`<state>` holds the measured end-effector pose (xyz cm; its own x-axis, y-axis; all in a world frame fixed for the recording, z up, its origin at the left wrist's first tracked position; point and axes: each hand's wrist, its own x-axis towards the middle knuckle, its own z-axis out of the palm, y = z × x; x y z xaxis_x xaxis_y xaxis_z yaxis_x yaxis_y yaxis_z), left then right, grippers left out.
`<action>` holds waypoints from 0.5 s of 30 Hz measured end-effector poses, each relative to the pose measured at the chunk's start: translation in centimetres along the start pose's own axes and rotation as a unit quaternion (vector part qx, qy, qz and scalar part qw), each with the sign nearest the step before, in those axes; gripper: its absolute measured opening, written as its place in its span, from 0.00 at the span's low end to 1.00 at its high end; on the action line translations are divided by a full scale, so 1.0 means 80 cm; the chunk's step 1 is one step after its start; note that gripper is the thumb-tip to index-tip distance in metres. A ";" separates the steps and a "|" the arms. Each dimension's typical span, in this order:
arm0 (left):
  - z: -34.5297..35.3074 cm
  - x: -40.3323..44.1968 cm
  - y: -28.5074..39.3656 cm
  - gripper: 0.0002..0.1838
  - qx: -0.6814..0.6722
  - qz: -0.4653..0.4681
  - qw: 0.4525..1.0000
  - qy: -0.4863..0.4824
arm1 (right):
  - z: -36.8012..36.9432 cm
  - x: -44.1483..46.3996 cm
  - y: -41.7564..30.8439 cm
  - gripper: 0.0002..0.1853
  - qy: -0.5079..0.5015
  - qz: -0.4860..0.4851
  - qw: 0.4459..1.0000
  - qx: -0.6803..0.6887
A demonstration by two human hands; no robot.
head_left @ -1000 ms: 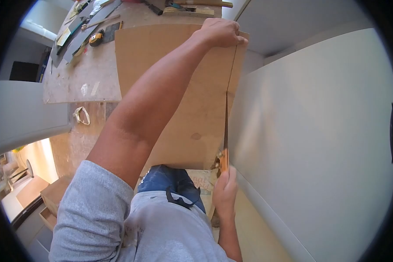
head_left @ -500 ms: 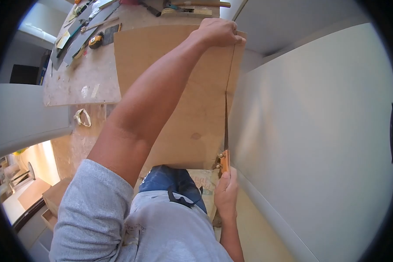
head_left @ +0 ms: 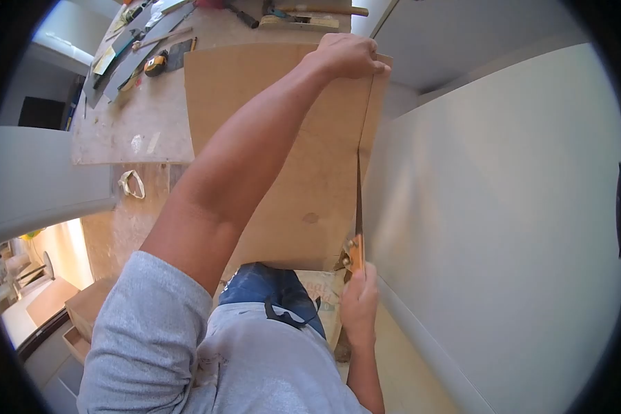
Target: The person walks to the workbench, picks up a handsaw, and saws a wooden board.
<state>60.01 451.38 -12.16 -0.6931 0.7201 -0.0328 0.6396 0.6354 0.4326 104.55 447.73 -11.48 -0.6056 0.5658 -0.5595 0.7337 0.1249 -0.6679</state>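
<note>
Right grip wrapped round the saw at five o'clock, left grip curled over the board, centre to one o'clock, where a sagging edge strip could have pinched the blade!

The room is bright. Warm light glows between 8 and 9 o'clock, and white glare shows at 10. The big pale panel shines softly near 3 o'clock. The board looks bent, and the corners are black.

pale sack: faint reddish letters, too blurred to read
</note>
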 end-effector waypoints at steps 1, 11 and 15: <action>-0.003 0.000 0.004 0.35 0.004 -0.015 1.000 -0.011 | 0.004 0.008 0.002 0.21 -0.003 0.004 1.000 -0.001; -0.001 -0.001 -0.003 0.38 0.001 -0.002 1.000 0.000 | 0.022 0.155 -0.109 0.22 0.035 -0.139 0.989 -0.025; 0.008 0.004 -0.010 0.38 -0.011 -0.021 1.000 -0.015 | -0.008 0.007 -0.040 0.22 -0.007 -0.038 0.999 -0.016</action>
<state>59.49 451.30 -13.06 -0.7096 0.7003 -0.0780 0.6018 0.6599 0.4498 102.04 448.19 -9.36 -0.6640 0.5420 -0.5151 0.6948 0.1926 -0.6930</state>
